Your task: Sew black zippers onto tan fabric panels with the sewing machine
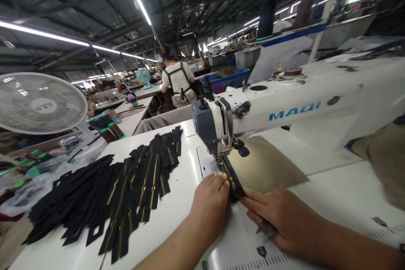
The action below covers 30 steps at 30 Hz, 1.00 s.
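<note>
A white sewing machine stands on a white table. A black zipper piece with gold teeth runs under its presser foot, beside a tan fabric panel. My left hand has its fingers curled down against the zipper's left edge. My right hand lies flat with fingers stretched out, pressing the zipper's near end from the right.
A pile of several black zippers with gold teeth covers the left of the table. A white fan stands at the far left, above plastic bags. A person in a green apron sits ahead. Thread cones stand behind the machine.
</note>
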Each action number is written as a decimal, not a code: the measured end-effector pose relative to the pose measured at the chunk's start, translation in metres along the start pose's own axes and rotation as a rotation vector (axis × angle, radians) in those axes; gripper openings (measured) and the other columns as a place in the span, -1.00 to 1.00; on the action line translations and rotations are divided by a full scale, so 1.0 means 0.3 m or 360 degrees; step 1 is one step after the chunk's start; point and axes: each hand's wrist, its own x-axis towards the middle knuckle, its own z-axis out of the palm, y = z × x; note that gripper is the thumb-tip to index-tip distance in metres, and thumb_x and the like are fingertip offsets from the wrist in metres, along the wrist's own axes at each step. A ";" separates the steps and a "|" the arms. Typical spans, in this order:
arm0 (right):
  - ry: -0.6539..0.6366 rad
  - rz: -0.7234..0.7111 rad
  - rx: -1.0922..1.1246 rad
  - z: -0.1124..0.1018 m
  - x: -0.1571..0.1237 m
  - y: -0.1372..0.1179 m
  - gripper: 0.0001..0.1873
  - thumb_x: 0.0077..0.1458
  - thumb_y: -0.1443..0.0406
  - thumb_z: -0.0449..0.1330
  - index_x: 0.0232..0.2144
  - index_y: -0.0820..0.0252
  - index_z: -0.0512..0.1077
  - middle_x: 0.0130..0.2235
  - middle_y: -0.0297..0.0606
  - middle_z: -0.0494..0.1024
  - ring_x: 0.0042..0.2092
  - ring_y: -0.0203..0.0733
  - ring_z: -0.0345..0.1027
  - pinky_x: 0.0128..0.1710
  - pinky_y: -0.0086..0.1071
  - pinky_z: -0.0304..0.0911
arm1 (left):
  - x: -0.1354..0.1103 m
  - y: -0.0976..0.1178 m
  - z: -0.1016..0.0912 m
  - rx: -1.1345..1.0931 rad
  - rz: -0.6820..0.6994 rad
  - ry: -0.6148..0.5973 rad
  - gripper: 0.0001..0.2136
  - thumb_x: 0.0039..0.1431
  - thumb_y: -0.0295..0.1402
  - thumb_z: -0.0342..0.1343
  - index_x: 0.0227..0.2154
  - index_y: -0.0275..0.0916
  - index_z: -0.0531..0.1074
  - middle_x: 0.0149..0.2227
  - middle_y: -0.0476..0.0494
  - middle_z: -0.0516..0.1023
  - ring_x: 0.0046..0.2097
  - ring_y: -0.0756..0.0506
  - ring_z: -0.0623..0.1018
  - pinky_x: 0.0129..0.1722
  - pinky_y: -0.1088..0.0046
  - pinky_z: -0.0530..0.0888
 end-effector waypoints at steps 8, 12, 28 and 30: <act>-0.0222 0.0152 0.0132 -0.014 0.079 0.043 -0.62 0.16 0.38 -0.05 -0.01 0.28 0.38 0.01 -0.07 0.45 -0.19 -0.05 0.46 -0.25 -0.21 0.41 | 0.042 -0.066 0.020 -0.0090 -0.0175 -0.0070 -0.72 -0.04 -0.65 -0.03 -0.28 -0.26 0.42 -0.24 -0.18 0.51 -0.25 -0.19 0.48 -0.28 0.23 0.53; -0.0183 0.0208 0.0217 -0.009 0.089 0.044 -0.59 0.13 0.38 -0.07 0.00 0.29 0.37 0.04 -0.06 0.42 -0.13 -0.02 0.44 -0.19 -0.18 0.40 | 0.042 -0.074 0.019 -0.0096 -0.0182 -0.0090 -0.70 -0.06 -0.65 -0.06 -0.29 -0.26 0.41 -0.24 -0.20 0.49 -0.24 -0.20 0.46 -0.28 0.20 0.51; -0.0002 0.0119 0.0198 0.017 0.075 0.056 -0.64 0.02 0.43 -0.01 -0.15 0.19 0.43 -0.08 -0.15 0.50 -0.20 -0.10 0.46 -0.24 -0.33 0.37 | 0.012 -0.064 0.034 -0.0193 -0.0156 -0.0023 -0.67 0.01 -0.63 -0.10 -0.16 -0.30 0.37 -0.17 -0.26 0.49 -0.14 -0.19 0.49 -0.12 0.20 0.52; 0.0144 0.0108 0.0066 0.020 0.073 0.077 -0.73 0.09 0.39 0.01 -0.21 0.19 0.45 -0.22 -0.18 0.53 -0.29 -0.13 0.45 -0.33 -0.35 0.34 | 0.002 -0.074 0.059 -0.0184 -0.0117 0.0025 -0.63 0.03 -0.60 -0.08 -0.08 -0.28 0.34 -0.16 -0.26 0.50 -0.14 -0.20 0.51 -0.14 0.22 0.53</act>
